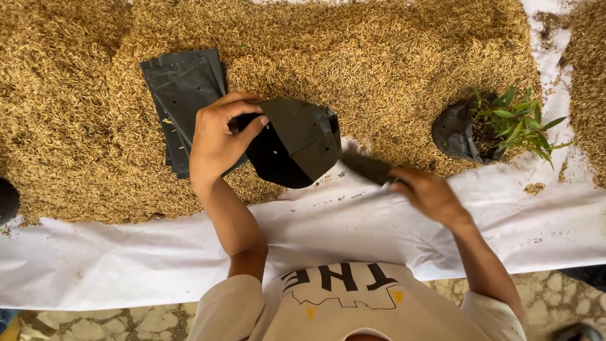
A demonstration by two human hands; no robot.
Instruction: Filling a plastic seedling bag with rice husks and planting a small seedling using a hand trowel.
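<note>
Left hand (218,142) grips an open black plastic grow bag (293,142) over golden rice husks (379,63); right hand (429,192) holds a blurred dark scoop (366,167).

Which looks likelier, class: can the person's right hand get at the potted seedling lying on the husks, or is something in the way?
Probably yes. The right hand holds a dark tool, yet only loose husks and white sheet lie between it and the seedling.

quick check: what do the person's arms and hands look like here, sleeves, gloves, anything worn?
Both hands are bare: no gloves, rings or watch visible on the left hand or the right hand, which is motion-blurred. Forearms uncovered. Short beige T-shirt sleeves end at the upper arms.
</note>
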